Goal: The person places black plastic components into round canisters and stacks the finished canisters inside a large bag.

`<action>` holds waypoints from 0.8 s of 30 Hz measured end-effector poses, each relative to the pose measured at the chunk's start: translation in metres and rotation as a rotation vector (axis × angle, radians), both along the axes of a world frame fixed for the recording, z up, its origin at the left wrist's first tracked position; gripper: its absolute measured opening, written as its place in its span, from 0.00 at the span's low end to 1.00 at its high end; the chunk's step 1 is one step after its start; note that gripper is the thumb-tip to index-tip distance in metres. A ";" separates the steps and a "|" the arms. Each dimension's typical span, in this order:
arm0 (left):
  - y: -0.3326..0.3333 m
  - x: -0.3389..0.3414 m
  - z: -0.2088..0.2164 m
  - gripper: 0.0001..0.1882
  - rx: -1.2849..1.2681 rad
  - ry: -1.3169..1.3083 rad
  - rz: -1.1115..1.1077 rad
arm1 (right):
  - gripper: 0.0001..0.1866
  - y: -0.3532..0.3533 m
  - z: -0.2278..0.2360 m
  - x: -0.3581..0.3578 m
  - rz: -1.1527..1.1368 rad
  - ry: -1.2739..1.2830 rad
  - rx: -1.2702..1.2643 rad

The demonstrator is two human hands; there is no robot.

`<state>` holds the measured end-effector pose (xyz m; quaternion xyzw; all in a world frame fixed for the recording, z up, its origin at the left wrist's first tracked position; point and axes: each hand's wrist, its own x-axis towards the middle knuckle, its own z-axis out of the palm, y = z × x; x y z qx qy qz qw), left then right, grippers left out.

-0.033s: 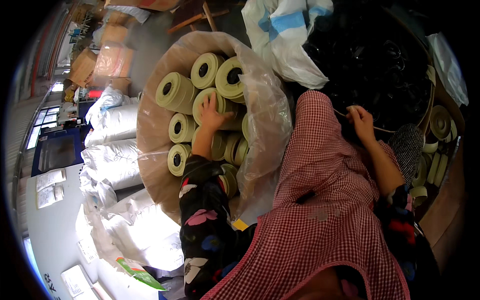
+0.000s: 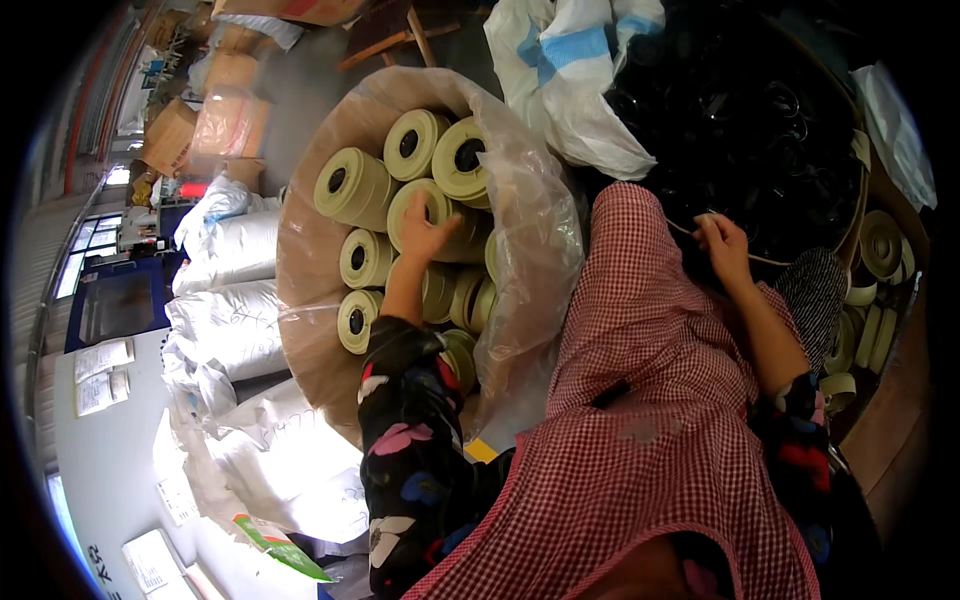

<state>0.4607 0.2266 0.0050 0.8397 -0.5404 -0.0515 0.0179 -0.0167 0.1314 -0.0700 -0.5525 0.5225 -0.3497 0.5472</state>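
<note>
My left hand (image 2: 428,232) lies over the end of a pale yellow-green spool (image 2: 434,192), thumb stretched away from the fingers. This spool stands among several like it, such as one at the left (image 2: 345,185), each with a dark hole in its core. They are packed in a round container (image 2: 310,245) lined with clear plastic (image 2: 535,230). On the right, beside my knee, my right hand (image 2: 722,245) has its fingers curled together near a thin pale edge or cord (image 2: 768,261). What those fingers hold, if anything, cannot be made out.
Glossy black pieces (image 2: 740,140) fill a large container at the right. A white and blue sack (image 2: 575,75) lies behind. More pale rolls (image 2: 880,245) sit at the far right. Full white sacks (image 2: 235,325) line the left, with cardboard boxes (image 2: 232,120) farther back.
The fingers of my left hand have shifted slightly on the spool and sit closer together. My right hand stays at the same place.
</note>
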 end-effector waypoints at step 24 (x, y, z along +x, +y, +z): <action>-0.154 -0.325 -0.048 0.34 0.160 0.637 -0.694 | 0.09 0.047 0.098 -0.134 -0.191 0.016 -0.670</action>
